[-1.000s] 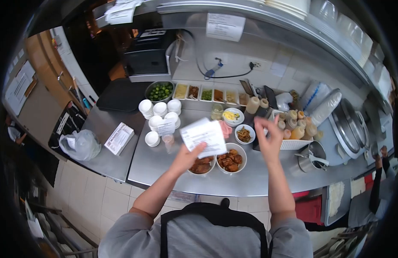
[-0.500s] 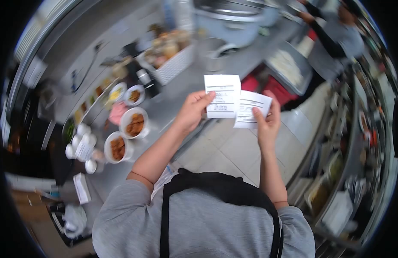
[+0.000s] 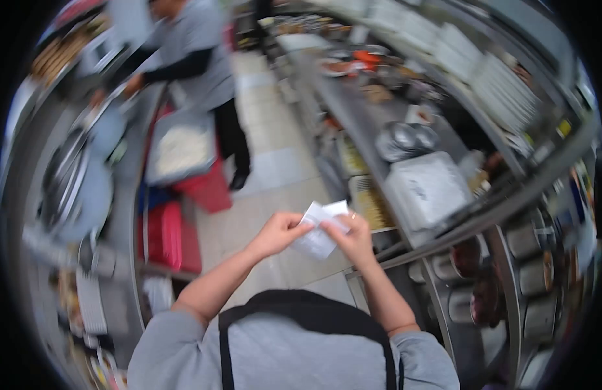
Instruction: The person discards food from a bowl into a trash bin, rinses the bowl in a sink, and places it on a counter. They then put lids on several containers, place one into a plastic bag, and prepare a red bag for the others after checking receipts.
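Receipts pinched btwn left hand & right hand.

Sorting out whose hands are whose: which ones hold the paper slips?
The wearer's own left hand and right hand, bottom centre, pinch the paper slips; the co-worker stands far up the aisle.

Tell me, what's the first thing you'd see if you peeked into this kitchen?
Right in the middle, the left hand and right hand pinch white paper slips between them. Up the tiled aisle, another person in a grey top leans over the left counter, beside a red bin.
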`<state>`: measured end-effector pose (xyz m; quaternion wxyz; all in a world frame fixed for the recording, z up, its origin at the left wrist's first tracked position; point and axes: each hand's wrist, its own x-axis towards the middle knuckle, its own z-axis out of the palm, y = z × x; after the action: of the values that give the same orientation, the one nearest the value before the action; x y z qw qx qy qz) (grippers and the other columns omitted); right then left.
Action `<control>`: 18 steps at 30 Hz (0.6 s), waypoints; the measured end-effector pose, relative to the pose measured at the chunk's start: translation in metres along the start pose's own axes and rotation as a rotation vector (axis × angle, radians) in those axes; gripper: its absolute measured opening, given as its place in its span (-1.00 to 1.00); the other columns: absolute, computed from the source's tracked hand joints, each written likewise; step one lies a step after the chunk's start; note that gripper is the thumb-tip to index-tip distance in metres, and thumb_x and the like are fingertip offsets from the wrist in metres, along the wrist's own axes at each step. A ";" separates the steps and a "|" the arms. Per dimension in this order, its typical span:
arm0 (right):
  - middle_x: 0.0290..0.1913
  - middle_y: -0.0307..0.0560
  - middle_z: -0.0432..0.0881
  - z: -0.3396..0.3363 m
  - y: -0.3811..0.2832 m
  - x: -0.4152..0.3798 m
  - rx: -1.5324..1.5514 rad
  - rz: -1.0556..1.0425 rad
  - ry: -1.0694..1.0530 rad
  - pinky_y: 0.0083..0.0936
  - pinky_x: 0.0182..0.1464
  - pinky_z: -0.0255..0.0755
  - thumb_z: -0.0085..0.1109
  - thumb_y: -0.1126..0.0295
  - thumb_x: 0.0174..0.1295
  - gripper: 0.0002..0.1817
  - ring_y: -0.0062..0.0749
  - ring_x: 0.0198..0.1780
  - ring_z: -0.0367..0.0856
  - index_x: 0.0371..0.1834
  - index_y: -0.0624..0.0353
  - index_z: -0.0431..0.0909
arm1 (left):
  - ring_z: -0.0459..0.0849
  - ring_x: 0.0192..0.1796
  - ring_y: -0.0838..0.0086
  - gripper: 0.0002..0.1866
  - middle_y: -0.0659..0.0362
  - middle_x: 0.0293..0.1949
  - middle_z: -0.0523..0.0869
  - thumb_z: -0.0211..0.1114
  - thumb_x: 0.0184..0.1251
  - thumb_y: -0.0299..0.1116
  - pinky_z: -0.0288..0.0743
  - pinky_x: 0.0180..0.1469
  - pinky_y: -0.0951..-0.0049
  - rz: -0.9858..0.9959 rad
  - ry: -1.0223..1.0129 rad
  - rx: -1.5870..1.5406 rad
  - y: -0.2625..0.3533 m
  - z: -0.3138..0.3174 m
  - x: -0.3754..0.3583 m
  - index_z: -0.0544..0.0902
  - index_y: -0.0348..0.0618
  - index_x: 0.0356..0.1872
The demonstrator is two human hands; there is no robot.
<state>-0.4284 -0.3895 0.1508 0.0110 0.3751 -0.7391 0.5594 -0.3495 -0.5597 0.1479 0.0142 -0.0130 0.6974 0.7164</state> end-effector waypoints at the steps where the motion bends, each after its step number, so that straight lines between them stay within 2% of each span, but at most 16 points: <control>1: -0.56 -0.12 0.54 -0.020 0.002 -0.002 -0.067 -0.013 0.108 -0.60 -0.41 0.32 0.27 0.46 -0.06 -0.88 -0.49 -0.46 0.50 -0.52 0.31 0.57 | 0.53 -0.37 0.67 -0.72 0.22 -0.40 0.65 0.14 0.24 -0.28 0.40 -0.30 0.58 0.028 -0.088 0.018 -0.002 0.013 0.026 0.60 -0.32 -0.23; 3: -0.54 -0.06 0.56 -0.046 0.001 -0.009 -0.162 -0.019 0.261 -0.57 -0.39 0.33 0.27 0.48 -0.08 -0.89 -0.43 -0.45 0.52 -0.52 0.31 0.58 | 0.48 -0.48 0.66 -0.78 0.12 -0.53 0.61 0.15 0.20 -0.34 0.37 -0.41 0.54 0.068 -0.080 0.263 -0.004 0.023 0.068 0.59 -0.34 -0.33; 4: -0.51 -0.04 0.58 -0.067 0.009 -0.013 -0.227 0.020 0.364 -0.56 -0.37 0.34 0.26 0.50 -0.09 -0.90 -0.38 -0.43 0.54 -0.52 0.30 0.58 | 0.48 -0.48 0.66 -0.78 0.12 -0.53 0.61 0.15 0.20 -0.34 0.37 -0.41 0.54 0.091 -0.132 0.276 0.001 0.031 0.097 0.59 -0.34 -0.33; 6: -0.49 -0.02 0.59 -0.099 0.021 -0.021 -0.303 0.080 0.567 -0.53 -0.33 0.35 0.24 0.53 -0.09 -0.93 -0.32 -0.42 0.55 -0.51 0.29 0.59 | 0.43 -0.53 0.61 -0.83 -0.01 -0.59 0.53 0.15 0.15 -0.41 0.34 -0.45 0.48 0.278 -0.069 0.485 0.012 0.044 0.151 0.56 -0.34 -0.41; 7: -0.49 -0.03 0.59 -0.115 0.020 -0.025 -0.380 0.129 0.631 -0.55 -0.30 0.35 0.24 0.54 -0.08 -0.94 -0.34 -0.40 0.54 -0.50 0.28 0.60 | 0.42 -0.56 0.46 -0.87 -0.08 -0.58 0.49 0.10 0.14 -0.46 0.33 -0.45 0.39 0.421 -0.049 0.486 0.012 0.043 0.191 0.52 -0.36 -0.41; 9: -0.43 -0.04 0.59 -0.139 0.031 -0.034 -0.396 0.199 0.770 -0.56 -0.26 0.36 0.23 0.55 -0.07 -0.93 -0.38 -0.35 0.55 -0.47 0.26 0.60 | 0.48 -0.54 0.33 -0.87 -0.12 -0.55 0.51 0.03 0.13 -0.51 0.34 -0.42 0.35 0.629 0.003 0.531 0.026 0.037 0.281 0.52 -0.35 -0.37; 10: -0.43 -0.07 0.59 -0.146 0.032 -0.036 -0.418 0.226 0.838 -0.58 -0.26 0.35 0.23 0.54 -0.05 -0.94 -0.42 -0.35 0.54 -0.47 0.26 0.61 | 0.55 -0.47 0.22 -0.85 -0.13 -0.52 0.52 -0.01 0.13 -0.53 0.36 -0.38 0.32 0.683 0.045 0.548 0.053 0.038 0.314 0.51 -0.34 -0.34; 11: -0.43 -0.08 0.58 -0.153 0.032 -0.036 -0.482 0.241 0.906 -0.59 -0.26 0.34 0.23 0.54 -0.04 -0.94 -0.44 -0.34 0.53 -0.47 0.25 0.61 | 0.61 -0.40 0.23 -0.84 -0.13 -0.47 0.55 -0.01 0.13 -0.52 0.39 -0.34 0.36 0.760 0.061 0.617 0.075 0.036 0.360 0.53 -0.34 -0.34; 12: -0.44 -0.09 0.58 -0.158 0.034 -0.036 -0.522 0.255 0.979 -0.59 -0.26 0.33 0.23 0.53 -0.03 -0.94 -0.46 -0.35 0.52 -0.47 0.26 0.60 | 0.61 -0.42 0.30 -0.83 -0.09 -0.46 0.60 0.02 0.13 -0.48 0.41 -0.34 0.40 0.840 0.118 0.543 0.096 0.038 0.408 0.56 -0.34 -0.36; 14: -0.44 -0.10 0.57 -0.168 0.043 -0.032 -0.580 0.298 1.107 -0.59 -0.24 0.32 0.23 0.52 -0.03 -0.94 -0.46 -0.34 0.50 -0.47 0.27 0.60 | 0.53 -0.49 0.56 -0.81 0.09 -0.56 0.63 0.20 0.07 -0.37 0.40 -0.41 0.46 0.784 0.122 0.452 0.163 0.046 0.482 0.61 -0.32 -0.41; 15: -0.44 -0.10 0.57 -0.171 0.047 -0.029 -0.594 0.304 1.132 -0.59 -0.24 0.32 0.23 0.52 -0.03 -0.94 -0.46 -0.34 0.50 -0.47 0.27 0.60 | 0.51 -0.47 0.59 -0.81 0.17 -0.53 0.64 0.25 0.06 -0.36 0.39 -0.42 0.48 0.691 0.089 0.280 0.190 0.052 0.531 0.64 -0.30 -0.40; 16: -0.42 -0.11 0.56 -0.171 0.050 -0.026 -0.601 0.343 1.200 -0.60 -0.21 0.30 0.20 0.51 0.00 -0.93 -0.48 -0.32 0.48 -0.46 0.29 0.59 | 0.55 -0.44 0.54 -0.80 0.16 -0.45 0.66 0.28 0.05 -0.36 0.40 -0.41 0.50 0.592 -0.060 -0.024 0.219 0.061 0.568 0.64 -0.33 -0.40; 18: -0.40 -0.12 0.55 -0.171 0.055 -0.016 -0.625 0.380 1.294 -0.60 -0.18 0.28 0.18 0.50 0.03 -0.92 -0.49 -0.29 0.47 -0.46 0.30 0.57 | 0.59 -0.41 0.47 -0.78 0.09 -0.40 0.65 0.32 0.01 -0.41 0.43 -0.38 0.49 0.513 -0.151 -0.302 0.275 0.086 0.627 0.61 -0.39 -0.38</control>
<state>-0.5172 -0.2330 0.1628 0.4534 -0.1843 -0.7617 0.4245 -0.9870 -0.4795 0.4009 -0.1178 0.2147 0.5607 0.7910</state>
